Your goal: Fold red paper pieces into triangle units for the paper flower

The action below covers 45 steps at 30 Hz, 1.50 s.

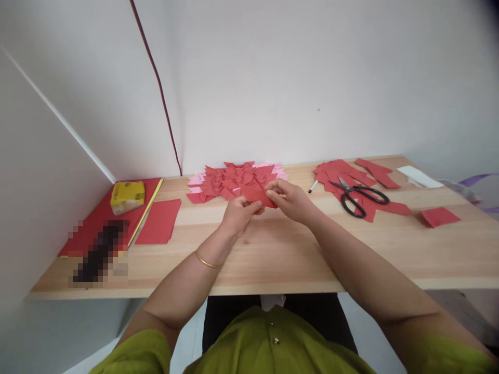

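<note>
I saw the left hand and right hand, each grip pinched on one red paper over the desk. Folded pieces lay at its twelve o'clock, scissors at three.

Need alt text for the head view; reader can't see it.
A person's bare left hand and right hand hold a red paper piece over a pale wooden table. Beyond lies a pile of folded red and pink paper. Black-handled metal scissors lie partly on red paper cutouts at right; a yellow packet and rectangular red paper sheets at left.
</note>
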Motion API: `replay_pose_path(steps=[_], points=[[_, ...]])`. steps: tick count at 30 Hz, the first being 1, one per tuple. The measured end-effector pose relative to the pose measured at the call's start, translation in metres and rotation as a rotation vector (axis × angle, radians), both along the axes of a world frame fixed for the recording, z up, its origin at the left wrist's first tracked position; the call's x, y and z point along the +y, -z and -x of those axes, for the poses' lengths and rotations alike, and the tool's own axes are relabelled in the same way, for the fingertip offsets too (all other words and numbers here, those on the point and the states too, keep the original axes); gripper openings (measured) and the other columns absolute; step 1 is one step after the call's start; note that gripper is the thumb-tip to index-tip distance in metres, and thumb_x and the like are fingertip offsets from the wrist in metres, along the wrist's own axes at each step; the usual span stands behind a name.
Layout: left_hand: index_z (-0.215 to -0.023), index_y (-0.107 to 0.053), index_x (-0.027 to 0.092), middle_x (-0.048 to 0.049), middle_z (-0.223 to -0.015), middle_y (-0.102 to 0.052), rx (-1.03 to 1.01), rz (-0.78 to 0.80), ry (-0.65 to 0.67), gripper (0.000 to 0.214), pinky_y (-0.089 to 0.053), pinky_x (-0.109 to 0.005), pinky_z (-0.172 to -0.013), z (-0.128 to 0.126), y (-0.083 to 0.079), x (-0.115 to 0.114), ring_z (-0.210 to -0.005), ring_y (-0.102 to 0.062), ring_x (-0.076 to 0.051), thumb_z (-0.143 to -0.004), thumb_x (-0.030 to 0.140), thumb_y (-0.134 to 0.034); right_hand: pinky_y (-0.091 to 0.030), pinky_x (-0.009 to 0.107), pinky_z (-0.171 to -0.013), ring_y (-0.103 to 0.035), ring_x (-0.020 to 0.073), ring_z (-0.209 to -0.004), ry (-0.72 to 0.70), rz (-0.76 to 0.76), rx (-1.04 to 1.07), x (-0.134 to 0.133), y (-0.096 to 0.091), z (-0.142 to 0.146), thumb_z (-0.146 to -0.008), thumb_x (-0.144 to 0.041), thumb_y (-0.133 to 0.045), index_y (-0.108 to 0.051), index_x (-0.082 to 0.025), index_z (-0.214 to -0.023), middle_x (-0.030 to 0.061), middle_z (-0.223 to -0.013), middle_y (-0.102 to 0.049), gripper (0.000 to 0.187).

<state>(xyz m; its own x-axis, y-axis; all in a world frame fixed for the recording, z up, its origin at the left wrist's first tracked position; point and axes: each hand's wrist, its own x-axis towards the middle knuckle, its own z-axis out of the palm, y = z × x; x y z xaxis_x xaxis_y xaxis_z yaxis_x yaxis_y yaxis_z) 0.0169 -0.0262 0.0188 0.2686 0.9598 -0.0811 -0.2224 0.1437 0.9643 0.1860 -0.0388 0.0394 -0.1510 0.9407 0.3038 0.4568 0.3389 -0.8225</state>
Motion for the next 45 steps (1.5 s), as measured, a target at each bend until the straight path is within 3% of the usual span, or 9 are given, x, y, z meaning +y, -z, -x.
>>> replay_pose_path(steps=[5, 8, 13, 21, 25, 31, 37, 40, 45], points=[[-0.078, -0.071, 0.012, -0.0035, -0.066, -0.068, 0.18, -0.138, -0.001, 0.02, -0.045, -0.026, -0.061, 0.003, -0.002, 0.0, -0.06, -0.06, -0.013, -0.064, 0.027, -0.073, -0.036, 0.025, -0.054, -0.05, 0.0121, -0.059, -0.078, 0.248, 0.01, 0.0, -0.002, -0.006, -0.07, -0.046, -0.068, -0.062, -0.017, -0.072, -0.0006, -0.065, -0.058, 0.03], [-0.079, -0.071, 0.013, -0.0042, -0.07, -0.069, 0.26, -0.193, 0.026, 0.018, -0.045, -0.025, -0.061, 0.005, -0.003, 0.0, -0.062, -0.06, -0.014, -0.065, 0.025, -0.072, -0.031, 0.024, -0.052, -0.045, 0.0107, -0.055, -0.135, 0.295, -0.01, -0.002, -0.003, -0.007, -0.071, -0.043, -0.066, -0.06, -0.017, -0.066, -0.0021, -0.06, -0.053, 0.028], [-0.072, -0.07, 0.012, -0.0031, -0.062, -0.066, 0.076, -0.094, 0.08, 0.019, -0.045, -0.026, -0.062, 0.004, -0.005, -0.001, -0.058, -0.057, -0.012, -0.062, 0.028, -0.075, -0.038, 0.026, -0.059, -0.052, 0.0142, -0.066, -0.236, 0.246, -0.075, -0.005, -0.009, -0.01, -0.077, -0.034, -0.059, -0.068, -0.019, -0.087, 0.0001, -0.075, -0.062, 0.02], [-0.073, -0.069, 0.011, -0.0062, -0.068, -0.069, -0.183, 0.135, 0.164, 0.027, -0.05, -0.03, -0.066, 0.006, 0.001, 0.002, -0.06, -0.062, -0.014, -0.057, 0.028, -0.082, -0.042, 0.026, -0.06, -0.055, 0.0156, -0.068, -0.304, 0.243, -0.134, -0.004, -0.017, -0.022, -0.079, -0.032, -0.057, -0.067, -0.02, -0.091, 0.0008, -0.079, -0.065, 0.02], [-0.073, -0.068, 0.011, -0.0047, -0.065, -0.067, -0.212, 0.169, 0.109, 0.029, -0.05, -0.029, -0.066, 0.007, 0.0, 0.004, -0.06, -0.061, -0.013, -0.056, 0.029, -0.083, -0.043, 0.025, -0.063, -0.056, 0.0151, -0.069, -0.289, 0.309, -0.087, -0.001, -0.012, -0.028, -0.076, -0.031, -0.06, -0.066, -0.02, -0.095, -0.0004, -0.078, -0.064, 0.023], [-0.077, -0.069, 0.012, -0.003, -0.067, -0.067, 0.003, -0.092, -0.028, 0.03, -0.047, -0.027, -0.066, 0.005, -0.001, 0.005, -0.061, -0.059, -0.012, -0.06, 0.034, -0.079, -0.045, 0.028, -0.077, -0.059, 0.0188, -0.091, -0.224, 0.347, 0.09, -0.001, -0.011, -0.022, -0.07, -0.034, -0.067, -0.064, -0.019, -0.105, 0.0044, -0.105, -0.065, 0.038], [-0.085, -0.072, 0.015, -0.0026, -0.073, -0.068, 0.326, -0.359, 0.06, 0.022, -0.044, -0.026, -0.065, 0.006, -0.001, -0.001, -0.068, -0.058, -0.014, -0.07, 0.032, -0.07, -0.036, 0.025, -0.056, -0.05, 0.0135, -0.061, -0.102, 0.307, -0.051, -0.002, -0.003, -0.005, -0.067, -0.031, -0.062, -0.068, -0.017, -0.078, -0.0011, -0.065, -0.058, 0.019], [-0.081, -0.072, 0.014, -0.0026, -0.071, -0.067, 0.289, -0.314, 0.054, 0.022, -0.044, -0.026, -0.065, 0.005, 0.001, 0.0, -0.067, -0.059, -0.014, -0.07, 0.034, -0.071, -0.03, 0.024, -0.051, -0.043, 0.0105, -0.055, -0.088, 0.306, -0.098, -0.003, -0.003, -0.004, -0.067, -0.028, -0.058, -0.065, -0.017, -0.076, -0.0029, -0.06, -0.052, 0.016], [-0.073, -0.069, 0.012, -0.0056, -0.066, -0.067, -0.022, -0.022, 0.095, 0.033, -0.049, -0.031, -0.069, 0.001, 0.006, 0.002, -0.063, -0.062, -0.015, -0.065, 0.043, -0.076, -0.03, 0.023, -0.051, -0.041, 0.0099, -0.055, -0.142, 0.325, -0.139, -0.002, -0.005, -0.012, -0.068, -0.026, -0.055, -0.065, -0.017, -0.078, -0.0032, -0.062, -0.051, 0.017]])
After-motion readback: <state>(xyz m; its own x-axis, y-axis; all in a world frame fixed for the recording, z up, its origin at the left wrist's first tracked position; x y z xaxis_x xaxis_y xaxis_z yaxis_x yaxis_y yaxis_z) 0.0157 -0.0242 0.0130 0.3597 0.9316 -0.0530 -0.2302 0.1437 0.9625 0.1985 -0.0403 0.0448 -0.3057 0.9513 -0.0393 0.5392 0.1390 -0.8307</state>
